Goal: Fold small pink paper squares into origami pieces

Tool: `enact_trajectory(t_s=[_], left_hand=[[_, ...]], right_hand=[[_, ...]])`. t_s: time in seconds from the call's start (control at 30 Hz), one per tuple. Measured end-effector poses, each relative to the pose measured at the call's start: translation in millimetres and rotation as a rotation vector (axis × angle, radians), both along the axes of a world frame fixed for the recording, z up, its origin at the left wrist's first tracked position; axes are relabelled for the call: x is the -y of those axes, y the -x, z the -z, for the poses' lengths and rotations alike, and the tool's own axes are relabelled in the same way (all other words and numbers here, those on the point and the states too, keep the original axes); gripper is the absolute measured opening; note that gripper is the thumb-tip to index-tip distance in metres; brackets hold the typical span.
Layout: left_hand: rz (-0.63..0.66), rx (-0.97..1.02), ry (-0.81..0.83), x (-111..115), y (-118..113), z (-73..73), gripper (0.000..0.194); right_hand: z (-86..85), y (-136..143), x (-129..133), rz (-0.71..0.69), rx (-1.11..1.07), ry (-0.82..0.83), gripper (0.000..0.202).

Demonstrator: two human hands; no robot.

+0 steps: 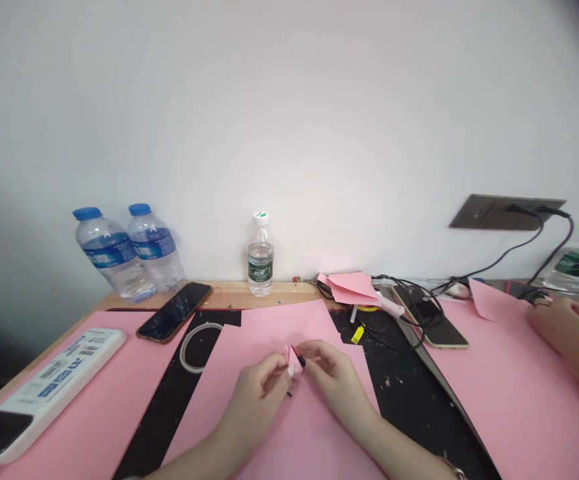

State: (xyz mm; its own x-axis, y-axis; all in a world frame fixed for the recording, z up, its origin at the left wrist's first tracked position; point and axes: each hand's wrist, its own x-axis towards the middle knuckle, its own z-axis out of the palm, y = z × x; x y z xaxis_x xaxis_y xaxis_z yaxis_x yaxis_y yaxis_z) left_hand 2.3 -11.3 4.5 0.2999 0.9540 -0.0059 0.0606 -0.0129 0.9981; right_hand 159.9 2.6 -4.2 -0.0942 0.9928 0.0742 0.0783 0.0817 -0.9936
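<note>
A person's two hands meet at the centre of a desk [226,293], working a small folded piece of pink paper [292,359]. The fingers of the left hand [256,393] pinch it from 8 o'clock; those of the right hand [339,373] grasp its other side from 4 o'clock, a small dark object, too small to identify, at the thumb tip. Beneath lie large pink sheets [289,440] on a black surface [399,380].

From the folded piece, a green-labelled bottle [260,267] stands at 11 o'clock, two blue-capped bottles [104,257] lean at 10, with a dark phone [174,313] nearer. A white device [54,387] lies at 9, another phone [434,320] between 2 and 3, near tangled black cables [419,290]. At 3, another person's hand [559,330] rests near the frame's edge.
</note>
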Motion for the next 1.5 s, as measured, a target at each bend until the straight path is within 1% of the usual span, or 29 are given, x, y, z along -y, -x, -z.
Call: enact_trajectory(t_s=[0.1,0.23,0.4,0.63,0.83,1.03,1.23,1.33,1.5], left_hand=[[-0.002,0.007,0.014,0.7,0.3,0.9,0.023],[-0.017,-0.018,-0.005,1.7,0.0,0.3,0.025],[-0.018,-0.013,-0.021,1.3,-0.4,-0.8,0.027],[-0.016,0.024,-0.008,1.1,-0.1,2.8,0.024],[-0.016,0.018,-0.011,0.5,-0.5,1.0,0.024],[-0.004,0.017,-0.041,1.4,0.0,1.0,0.019],[0.004,0.038,-0.035,-0.1,0.6,2.9,0.017],[0.005,0.098,0.021,-1.4,0.2,3.2,0.017],[-0.001,0.235,0.195,-3.7,-1.0,0.5,0.017]], right_hand=[[3.7,-0.9,-0.6,-0.007,-0.019,0.0,0.019],[7.5,-1.3,-0.2,0.003,-0.046,0.01,0.019],[4.8,-1.9,0.5,0.012,-0.012,0.011,0.02],[2.3,-2.1,1.1,-0.007,0.041,0.009,0.027],[1.8,-1.5,1.2,-0.006,0.044,0.005,0.025],[2.4,-0.5,0.2,0.025,-0.024,0.023,0.02],[-3.9,0.5,-1.8,0.044,-0.169,0.089,0.019],[-6.4,-1.4,-4.2,0.034,-0.245,0.132,0.02],[-4.3,-5.9,-8.0,0.036,-0.322,0.17,0.023]])
